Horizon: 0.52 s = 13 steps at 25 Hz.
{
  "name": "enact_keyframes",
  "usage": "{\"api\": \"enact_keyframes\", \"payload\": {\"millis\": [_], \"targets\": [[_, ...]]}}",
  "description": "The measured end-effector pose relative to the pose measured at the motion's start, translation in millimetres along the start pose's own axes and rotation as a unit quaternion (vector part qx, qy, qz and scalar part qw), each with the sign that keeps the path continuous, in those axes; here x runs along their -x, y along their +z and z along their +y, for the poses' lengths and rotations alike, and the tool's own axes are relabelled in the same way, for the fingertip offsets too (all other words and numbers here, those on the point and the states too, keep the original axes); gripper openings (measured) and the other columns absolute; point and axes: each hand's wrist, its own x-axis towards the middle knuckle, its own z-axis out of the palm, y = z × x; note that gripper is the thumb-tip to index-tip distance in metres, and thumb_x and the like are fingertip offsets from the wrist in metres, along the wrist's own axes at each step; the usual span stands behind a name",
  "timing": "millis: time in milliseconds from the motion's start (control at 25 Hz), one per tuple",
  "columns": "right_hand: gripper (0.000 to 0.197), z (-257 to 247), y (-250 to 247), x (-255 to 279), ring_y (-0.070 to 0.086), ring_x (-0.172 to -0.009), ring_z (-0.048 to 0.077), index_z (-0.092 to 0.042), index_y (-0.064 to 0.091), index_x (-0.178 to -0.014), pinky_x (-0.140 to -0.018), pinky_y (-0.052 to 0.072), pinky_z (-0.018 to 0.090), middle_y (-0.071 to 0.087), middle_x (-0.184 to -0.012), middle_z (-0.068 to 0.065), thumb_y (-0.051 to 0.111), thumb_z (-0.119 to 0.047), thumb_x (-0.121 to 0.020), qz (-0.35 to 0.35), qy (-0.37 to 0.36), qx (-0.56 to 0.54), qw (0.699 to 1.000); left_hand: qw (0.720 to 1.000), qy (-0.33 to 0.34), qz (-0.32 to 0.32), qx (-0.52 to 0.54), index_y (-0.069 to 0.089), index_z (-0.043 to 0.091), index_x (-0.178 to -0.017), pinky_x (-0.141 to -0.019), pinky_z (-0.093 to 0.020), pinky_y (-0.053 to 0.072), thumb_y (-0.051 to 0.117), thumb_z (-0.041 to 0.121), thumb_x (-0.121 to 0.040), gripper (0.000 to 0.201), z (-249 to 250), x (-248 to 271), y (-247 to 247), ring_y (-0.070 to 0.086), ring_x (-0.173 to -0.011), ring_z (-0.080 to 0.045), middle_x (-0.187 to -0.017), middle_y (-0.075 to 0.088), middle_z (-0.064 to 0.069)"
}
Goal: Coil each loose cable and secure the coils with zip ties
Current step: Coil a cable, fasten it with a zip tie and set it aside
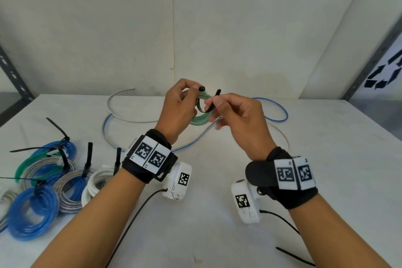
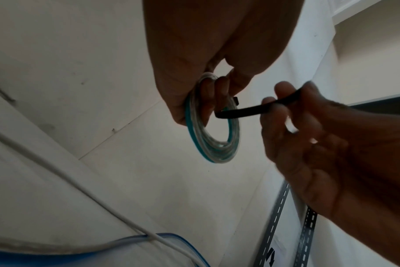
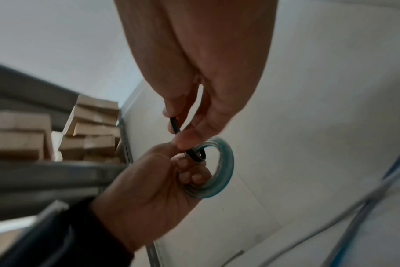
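A small coil of green and clear cable (image 1: 201, 118) (image 2: 211, 142) (image 3: 219, 178) is held up above the table by my left hand (image 1: 180, 106) (image 3: 162, 182), whose fingers curl through the ring. A black zip tie (image 1: 205, 106) (image 2: 242, 112) (image 3: 195, 154) loops round the coil's upper strands. My right hand (image 1: 230, 113) (image 2: 308, 137) pinches the tie's tail between thumb and forefinger, just right of the coil. The tie's head (image 1: 202, 88) sticks out at my left fingertips.
Several tied coils, blue, green, grey and white (image 1: 43, 178), lie at the table's left. Loose blue (image 1: 280, 113) and white (image 1: 121, 98) cables sprawl behind my hands. A spare black zip tie (image 1: 293, 257) lies near the front right. Metal shelf posts (image 1: 15, 74) flank the table.
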Motion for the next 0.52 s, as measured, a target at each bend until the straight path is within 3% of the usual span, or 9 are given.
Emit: {"api": "enact_keyframes", "payload": {"millis": [120, 240, 360, 520], "targets": [[0.009, -4, -3, -5, 0.050, -0.050, 0.013, -0.004, 0.071, -0.096, -0.047, 0.040, 0.022, 0.066, -0.071, 0.012, 0.070, -0.012, -0.093, 0.024, 0.066, -0.019, 0.997, 0.999, 0.047, -0.014, -0.016, 0.060, 0.008, -0.099, -0.059, -0.025, 0.042, 0.046, 0.015, -0.105, 0.017, 5, 4, 5, 0.052, -0.064, -0.010, -0.075, 0.065, 0.009], [0.009, -5, -5, -8, 0.051, -0.051, 0.013, -0.002, 0.072, -0.092, -0.049, 0.043, 0.021, 0.066, -0.070, 0.010, 0.072, -0.011, -0.091, 0.035, 0.098, -0.044, 0.994, 0.996, 0.085, -0.019, -0.034, 0.059, 0.006, -0.100, -0.064, -0.018, 0.042, 0.046, 0.014, -0.106, 0.016, 7, 7, 9, 0.056, -0.064, 0.003, -0.078, 0.064, 0.013], [0.009, -9, -6, -9, 0.052, -0.053, 0.015, -0.001, 0.073, -0.093, -0.051, 0.045, 0.021, 0.067, -0.070, 0.009, 0.072, -0.010, -0.091, 0.044, 0.110, -0.059, 0.991, 0.994, 0.100, -0.027, -0.042, 0.058, 0.009, -0.096, -0.061, -0.017, 0.038, 0.047, 0.015, -0.106, 0.016, 7, 9, 11, 0.052, -0.059, 0.004, -0.066, 0.060, 0.021], [0.010, -12, -7, -9, 0.053, -0.054, 0.013, 0.001, 0.071, -0.094, -0.053, 0.047, 0.019, 0.066, -0.069, 0.007, 0.070, -0.008, -0.091, 0.048, 0.134, -0.099, 0.985, 0.984, 0.150, -0.020, -0.091, 0.055, 0.006, -0.093, -0.057, -0.019, 0.037, 0.048, 0.015, -0.105, 0.017, 9, 11, 10, 0.047, -0.057, -0.005, -0.065, 0.058, 0.018]]}}
